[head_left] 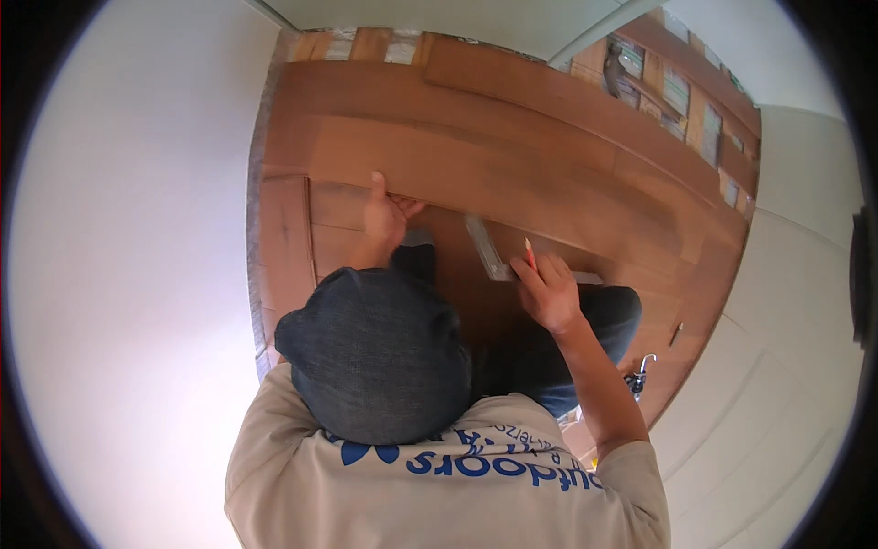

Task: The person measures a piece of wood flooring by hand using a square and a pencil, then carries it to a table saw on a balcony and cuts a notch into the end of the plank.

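Observation:
A long brown floor plank (512, 188) lies across in front of me. My left hand (389, 218) grips its near edge, thumb on top and fingers curled at the edge. In my right hand (551, 291) is a red pencil (530, 251), its tip pointing up and away from me. A metal L-shaped square (490, 260) lies just this side of the plank. One leg reaches toward the plank's edge, and the other runs to the right, partly hidden behind my right hand.
My raised left knee (375, 357) hides part of the floor. Left of it lies a short brown board (286, 224). A thin dark tool (676, 335) and a metal tool with a hooked end (639, 375) are at the right. Wooden slats (677, 91) show at the far right; a white wall (137, 274) stands left.

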`<state>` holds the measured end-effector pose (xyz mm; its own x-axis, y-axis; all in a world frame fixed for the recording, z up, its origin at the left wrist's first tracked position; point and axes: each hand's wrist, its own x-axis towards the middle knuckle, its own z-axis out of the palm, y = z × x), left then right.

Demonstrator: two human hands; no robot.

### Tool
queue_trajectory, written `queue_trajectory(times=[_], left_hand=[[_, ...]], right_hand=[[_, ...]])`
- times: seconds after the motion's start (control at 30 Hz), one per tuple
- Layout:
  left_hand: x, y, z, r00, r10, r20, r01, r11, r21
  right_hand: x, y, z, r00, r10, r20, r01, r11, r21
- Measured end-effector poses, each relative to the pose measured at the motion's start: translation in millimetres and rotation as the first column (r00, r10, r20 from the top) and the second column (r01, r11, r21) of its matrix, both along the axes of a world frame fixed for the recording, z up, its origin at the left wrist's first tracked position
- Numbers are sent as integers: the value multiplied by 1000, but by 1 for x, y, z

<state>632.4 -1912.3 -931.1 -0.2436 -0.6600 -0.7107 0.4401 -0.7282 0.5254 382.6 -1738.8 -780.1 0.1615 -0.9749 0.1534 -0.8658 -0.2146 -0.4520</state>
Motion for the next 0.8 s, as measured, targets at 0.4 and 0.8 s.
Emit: queue_trajectory(times=[0.4,0.8], left_hand=[[-17,27,-19,944,-318,-92,330,926,182],[-53,45,71,349,-350,869,707,-511,-489]], right_hand=[[-18,44,6,999,-13,47,14,1000,-15],[-41,-3,-34,988,153,-14,-153,985,-77]])
